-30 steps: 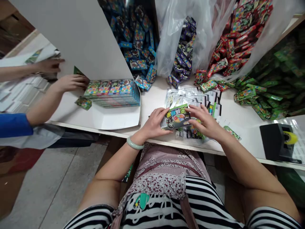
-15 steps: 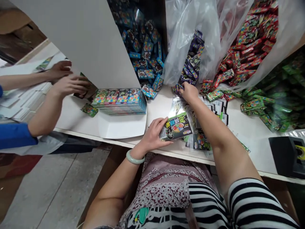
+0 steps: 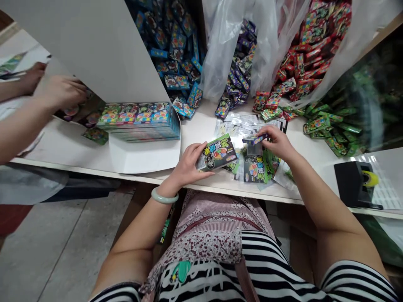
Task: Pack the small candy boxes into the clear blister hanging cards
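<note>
Watching the feed from my end: the left hand (image 3: 189, 161) is still clamped on the green-and-black pack (image 3: 217, 153), thumb on the near edge and fingers over the far one, holding it tilted just above the table (image 3: 201, 130) in the middle of the frame, same as in both earlier shots. The right hand (image 3: 277, 142) is what's changed. Half a second back it was stretched out to the purple pile (image 3: 236, 75) at top centre; now it's pulled back to centre right and has a small purple box (image 3: 254, 138) pinched in its fingertips, held level just right of the pack and over the flat packets (image 3: 253, 167) spread on the table. The box and the pack look very close, but I can't tell if they're actually touching. A second ago both hands were on the pack, so that's a full reach and return. Over at the left edge a co-worker's hand (image 3: 61, 90) has slid further left, next to the open display box (image 3: 138, 119) full of colourful packs. The blue pile (image 3: 176, 50), red pile (image 3: 302, 54) and green pile (image 3: 330, 126) sit along the top and right, and the black tape dispenser (image 3: 355, 184) is at lower right.
</note>
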`<state>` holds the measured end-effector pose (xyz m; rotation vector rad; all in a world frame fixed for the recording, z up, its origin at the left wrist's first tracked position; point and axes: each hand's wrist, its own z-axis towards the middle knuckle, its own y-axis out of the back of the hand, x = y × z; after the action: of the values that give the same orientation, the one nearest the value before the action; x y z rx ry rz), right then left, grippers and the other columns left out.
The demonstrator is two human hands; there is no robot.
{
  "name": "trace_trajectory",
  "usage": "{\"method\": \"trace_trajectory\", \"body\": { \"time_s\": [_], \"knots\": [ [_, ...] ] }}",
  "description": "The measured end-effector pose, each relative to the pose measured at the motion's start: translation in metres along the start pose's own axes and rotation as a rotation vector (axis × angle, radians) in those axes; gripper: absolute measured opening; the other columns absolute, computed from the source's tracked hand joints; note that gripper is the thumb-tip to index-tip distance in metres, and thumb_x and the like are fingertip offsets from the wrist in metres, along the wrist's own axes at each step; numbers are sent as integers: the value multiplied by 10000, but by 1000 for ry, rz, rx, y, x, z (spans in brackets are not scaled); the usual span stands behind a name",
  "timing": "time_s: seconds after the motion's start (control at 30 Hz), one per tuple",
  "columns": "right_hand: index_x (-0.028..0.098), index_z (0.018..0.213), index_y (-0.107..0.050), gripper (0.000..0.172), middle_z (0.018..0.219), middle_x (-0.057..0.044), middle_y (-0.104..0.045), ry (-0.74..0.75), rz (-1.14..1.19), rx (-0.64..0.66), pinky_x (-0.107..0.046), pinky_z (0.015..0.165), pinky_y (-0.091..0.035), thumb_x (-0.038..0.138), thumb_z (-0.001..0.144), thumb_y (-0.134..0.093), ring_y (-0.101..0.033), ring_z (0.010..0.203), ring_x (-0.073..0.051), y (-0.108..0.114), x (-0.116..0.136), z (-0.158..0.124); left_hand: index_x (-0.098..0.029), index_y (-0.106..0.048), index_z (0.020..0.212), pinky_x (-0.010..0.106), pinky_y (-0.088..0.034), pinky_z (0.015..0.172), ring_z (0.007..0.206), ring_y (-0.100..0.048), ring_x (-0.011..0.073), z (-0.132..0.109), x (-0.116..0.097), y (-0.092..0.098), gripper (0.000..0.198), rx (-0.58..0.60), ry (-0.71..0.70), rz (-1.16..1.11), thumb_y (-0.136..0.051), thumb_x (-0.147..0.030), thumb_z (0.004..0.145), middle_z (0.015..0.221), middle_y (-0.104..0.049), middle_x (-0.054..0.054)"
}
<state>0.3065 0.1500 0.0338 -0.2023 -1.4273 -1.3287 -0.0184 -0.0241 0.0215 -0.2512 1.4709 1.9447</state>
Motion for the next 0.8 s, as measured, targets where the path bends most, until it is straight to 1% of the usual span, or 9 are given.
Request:
{"method": "trace_trajectory", "body": {
  "time_s": [0.1, 0.2, 0.27, 0.33, 0.43, 0.53, 0.6, 0.73, 0.8],
  "knots": [
    [239, 938, -701, 265, 1123, -89, -652, 108, -175, 125, -520, 1008, -484, 122, 759, -545, -610, 1122, -267, 4, -11, -21, -252, -282, 1570, 534, -475, 1067, 1239, -516, 334, -1, 2, -2, 1014, 2, -4, 32, -742, -654, 761, 1347, -491, 154],
    [263, 1009, -717, 346, 1276, -85, -638, 118, -260, 195, -581, 1084, -419, 98, 803, -493, -537, 1286, -288, 12, -12, -39, -251, -293, 1564, 536, -475, 1065, 1229, -524, 337, -1, 3, -4, 1012, -5, 7, 58, -731, -676, 757, 1330, -501, 150],
    [276, 1171, -684, 371, 1400, -93, -585, 71, -310, 157, -612, 1128, -366, 167, 869, -496, -467, 1376, -306, 13, -6, -48, -248, -293, 1563, 539, -473, 1066, 1233, -524, 342, 0, 2, -6, 1017, -11, 7, 70, -724, -689, 754, 1326, -501, 152],
    [271, 1351, -582, 468, 1493, -136, -502, -23, -379, 107, -652, 1127, -346, 346, 889, -589, -413, 1418, -357, 8, 2, -53, -241, -286, 1566, 539, -474, 1065, 1236, -523, 346, 3, -1, -8, 1026, -5, -5, 78, -720, -694, 754, 1328, -500, 158],
    [252, 1410, -521, 753, 1460, -184, -505, -127, -482, 103, -702, 1072, -372, 538, 751, -749, -437, 1373, -435, -6, 13, -54, -238, -267, 1576, 539, -474, 1063, 1238, -516, 351, 9, -3, -12, 1050, 15, -36, 90, -735, -681, 748, 1342, -498, 165],
    [237, 1341, -574, 661, 1323, -174, -580, -122, -467, 33, -660, 1037, -432, 462, 746, -753, -536, 1259, -410, -11, 22, -52, -239, -253, 1584, 541, -472, 1060, 1239, -507, 356, 11, -3, -14, 1066, 25, -48, 102, -763, -645, 740, 1358, -492, 169],
    [252, 1363, -560, 632, 1348, -157, -564, -40, -389, -3, -618, 1064, -435, 407, 774, -729, -532, 1275, -380, -4, 32, -50, -244, -250, 1586, 542, -465, 1068, 1245, -502, 356, 10, -3, -13, 1066, 24, -48, 104, -773, -627, 740, 1362, -488, 167],
    [300, 1432, -519, 639, 1471, -125, -505, 222, -285, 232, -588, 1120, -396, 353, 823, -704, -472, 1362, -351, 20, 61, -44, -248, -235, 1590, 543, -454, 1080, 1251, -500, 354, 10, -6, -7, 1067, 46, -93, 67, -779, -607, 745, 1360, -486, 164],
    [306, 1438, -527, 637, 1491, -123, -500, 276, -286, 360, -593, 1107, -406, 323, 827, -704, -471, 1364, -354, 27, 74, -39, -257, -229, 1592, 547, -457, 1073, 1243, -507, 353, 11, -8, -4, 1060, 73, -118, 43, -782, -588, 751, 1360, -492, 160]
  ]
}}
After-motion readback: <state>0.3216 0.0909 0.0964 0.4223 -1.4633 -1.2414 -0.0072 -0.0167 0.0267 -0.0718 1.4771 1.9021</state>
